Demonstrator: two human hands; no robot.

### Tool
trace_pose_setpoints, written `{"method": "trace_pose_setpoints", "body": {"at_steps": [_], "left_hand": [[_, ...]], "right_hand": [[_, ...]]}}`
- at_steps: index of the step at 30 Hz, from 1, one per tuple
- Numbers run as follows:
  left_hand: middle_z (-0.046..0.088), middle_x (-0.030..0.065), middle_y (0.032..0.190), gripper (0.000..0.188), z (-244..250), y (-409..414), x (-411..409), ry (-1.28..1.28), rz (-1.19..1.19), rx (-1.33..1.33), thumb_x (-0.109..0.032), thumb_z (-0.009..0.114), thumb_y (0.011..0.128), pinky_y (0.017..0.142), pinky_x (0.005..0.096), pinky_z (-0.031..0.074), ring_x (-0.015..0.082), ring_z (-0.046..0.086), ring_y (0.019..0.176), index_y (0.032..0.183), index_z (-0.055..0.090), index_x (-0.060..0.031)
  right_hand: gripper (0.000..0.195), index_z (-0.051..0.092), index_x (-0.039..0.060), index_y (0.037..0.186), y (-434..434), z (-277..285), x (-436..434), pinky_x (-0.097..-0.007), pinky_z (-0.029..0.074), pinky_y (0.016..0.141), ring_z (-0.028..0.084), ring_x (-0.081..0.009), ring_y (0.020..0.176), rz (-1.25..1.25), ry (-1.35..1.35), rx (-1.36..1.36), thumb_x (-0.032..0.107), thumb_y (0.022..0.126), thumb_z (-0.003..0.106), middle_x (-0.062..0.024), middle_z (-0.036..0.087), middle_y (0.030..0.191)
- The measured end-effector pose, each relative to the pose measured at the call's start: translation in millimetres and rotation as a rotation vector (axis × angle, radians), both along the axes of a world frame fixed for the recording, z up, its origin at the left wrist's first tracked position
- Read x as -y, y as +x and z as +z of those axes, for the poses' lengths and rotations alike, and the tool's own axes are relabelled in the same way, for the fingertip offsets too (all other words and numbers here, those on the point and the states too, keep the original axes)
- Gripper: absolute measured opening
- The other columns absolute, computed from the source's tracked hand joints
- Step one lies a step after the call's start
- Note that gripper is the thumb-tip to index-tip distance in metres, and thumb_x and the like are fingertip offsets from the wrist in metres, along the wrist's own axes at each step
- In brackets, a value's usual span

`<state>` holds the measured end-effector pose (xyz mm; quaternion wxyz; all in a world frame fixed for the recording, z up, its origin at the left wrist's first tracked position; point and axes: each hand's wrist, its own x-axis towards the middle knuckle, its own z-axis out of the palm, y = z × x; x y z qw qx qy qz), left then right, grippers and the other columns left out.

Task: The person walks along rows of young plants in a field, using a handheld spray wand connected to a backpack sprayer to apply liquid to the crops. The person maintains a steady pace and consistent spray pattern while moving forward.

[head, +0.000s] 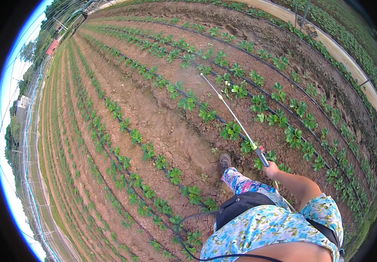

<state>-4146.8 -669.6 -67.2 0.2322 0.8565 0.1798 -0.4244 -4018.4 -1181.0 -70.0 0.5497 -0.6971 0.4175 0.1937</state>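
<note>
My right hand (271,170) is closed round the grip of a long metal spray wand (236,120). The wand slants up and to the left over the bed, and a faint mist shows at its nozzle tip. Near the nozzle, low leafy plants (240,90), probably strawberry, grow in the soil; one bears white flowers. A pale hose runs back from the grip beside my hip. A black pouch (237,209) hangs at my waist, with a black cable looping out to its left. My left hand is not clearly in view; my body hides that side.
Several long plant rows with black drip lines (219,118) run across the raised soil beds. My shoe (225,161) stands in a furrow (175,127) of cracked soil. A pale curved border strip (345,59) edges the plot at the right. Wires and posts line the far left.
</note>
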Motion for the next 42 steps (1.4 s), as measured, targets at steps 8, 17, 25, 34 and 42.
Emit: {"method": "trace_pose_setpoints", "body": {"at_steps": [8, 17, 25, 34, 42], "left_hand": [[0.064, 0.0207, 0.09, 0.033, -4.6, 79.9, -3.4, 0.002, 0.031, -0.023, -0.032, 0.049, 0.083, 0.077, 0.0422, 0.049, 0.0346, 0.062, 0.086, 0.099, 0.064, -0.007], [0.064, 0.0198, 0.091, 0.035, -6.6, 195.2, -4.6, -0.028, 0.042, -0.042, -0.034, 0.047, 0.083, 0.078, 0.0424, 0.048, 0.0344, 0.062, 0.087, 0.099, 0.065, -0.009], [0.064, 0.0189, 0.093, 0.036, -10.3, 249.7, 2.5, -0.026, 0.028, -0.076, -0.035, 0.046, 0.082, 0.078, 0.0425, 0.048, 0.0341, 0.062, 0.087, 0.1, 0.065, -0.0107], [0.065, 0.0179, 0.094, 0.037, -12.7, 286.7, 1.0, -0.05, -0.038, -0.063, -0.036, 0.044, 0.082, 0.079, 0.0427, 0.048, 0.0338, 0.063, 0.088, 0.1, 0.066, -0.0127], [0.065, 0.0181, 0.09, 0.039, -13.3, 282.1, -35.5, -0.085, -0.096, 0.013, -0.039, 0.042, 0.08, 0.079, 0.044, 0.047, 0.0347, 0.062, 0.087, 0.099, 0.067, -0.0163]], "right_hand": [[0.02, 0.059, 0.002, 0.087, 53.2, -13.9, -34.4, -0.0337, 0.045, 0.063, 0.055, -0.0197, 0.063, 0.147, 0.009, 0.015, 0.016, 0.073, 0.059, -0.0097, 0.058, 0.069], [0.028, 0.057, 0.0007, 0.1, 205.6, -0.6, 4.2, -0.0334, 0.047, 0.062, 0.058, -0.0188, 0.066, -0.105, -0.247, -0.028, 0.014, 0.075, 0.058, -0.01, 0.059, 0.075], [0.036, 0.054, -0.0021, 0.106, 401.1, -22.7, 89.8, -0.0371, 0.047, 0.077, 0.062, -0.0282, 0.082, -0.559, -0.488, 0.118, 0.014, 0.075, 0.059, -0.0165, 0.063, 0.088], [0.016, 0.053, 0.0046, 0.093, 424.8, -40.2, 112.9, -0.0298, 0.04, 0.039, 0.05, -0.014, 0.045, -0.669, -0.131, 0.277, 0.009, 0.078, 0.055, -0.0037, 0.052, 0.061], [0.013, 0.057, 0.0012, 0.086, 295.1, -32.3, 22.5, -0.0315, 0.041, 0.05, 0.049, -0.0114, 0.055, -0.289, 0.037, 0.034, 0.009, 0.076, 0.058, -0.0029, 0.054, 0.065]]}}
